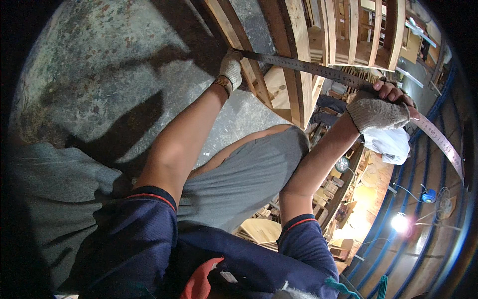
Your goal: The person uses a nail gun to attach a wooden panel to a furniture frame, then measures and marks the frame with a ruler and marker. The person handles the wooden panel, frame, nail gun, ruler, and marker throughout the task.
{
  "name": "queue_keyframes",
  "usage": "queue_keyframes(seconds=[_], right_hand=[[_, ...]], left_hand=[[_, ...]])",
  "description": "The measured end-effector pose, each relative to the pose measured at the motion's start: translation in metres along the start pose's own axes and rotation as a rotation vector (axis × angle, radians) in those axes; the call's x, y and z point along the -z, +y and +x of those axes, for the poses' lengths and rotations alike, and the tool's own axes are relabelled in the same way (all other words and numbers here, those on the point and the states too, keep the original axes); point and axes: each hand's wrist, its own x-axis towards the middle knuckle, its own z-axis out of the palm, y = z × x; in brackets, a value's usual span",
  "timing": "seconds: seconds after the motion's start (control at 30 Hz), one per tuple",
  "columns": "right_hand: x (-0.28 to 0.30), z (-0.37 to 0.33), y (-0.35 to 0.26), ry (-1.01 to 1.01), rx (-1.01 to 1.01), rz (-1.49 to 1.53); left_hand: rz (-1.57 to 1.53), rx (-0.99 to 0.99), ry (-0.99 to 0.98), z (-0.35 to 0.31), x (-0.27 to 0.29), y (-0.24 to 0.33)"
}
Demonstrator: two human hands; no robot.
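Observation:
A long metal ruler point(303, 66) with dark markings spans the beams of a wooden frame point(295, 94). My left hand point(231, 71), in a pale knit glove, is closed at the ruler's near-left end, against the outer beam; its fingertips are partly hidden. Farther right, my right hand point(379, 110) wraps round the ruler, its bare fingertips poking out of a similar glove. Beyond that hand the ruler runs on toward the right rim, where it looks curved.
Slatted wooden pieces point(366, 32) stand at the upper right. A person in a white shirt point(388, 144) bends behind my right forearm. Wood offcuts point(328, 192) lie beyond my knee, near a lit bulb point(400, 223). The grey stained floor point(109, 65) stretches to the left.

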Motion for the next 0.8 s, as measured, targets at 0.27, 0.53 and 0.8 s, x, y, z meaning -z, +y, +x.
queue_keyframes(seconds=[0.27, 0.53, 0.8], right_hand=[[-0.006, -0.002, -0.008, -0.040, -0.059, 0.044], [0.017, 0.013, -0.031, -0.071, -0.121, 0.075], [0.025, -0.016, -0.103, -0.075, -0.268, 0.164]], left_hand=[[0.986, -0.451, 0.769, -0.024, -0.020, 0.016], [1.054, -1.063, -0.513, -0.150, -0.151, 0.100], [1.523, -0.948, -0.739, -0.201, -0.178, 0.090]])
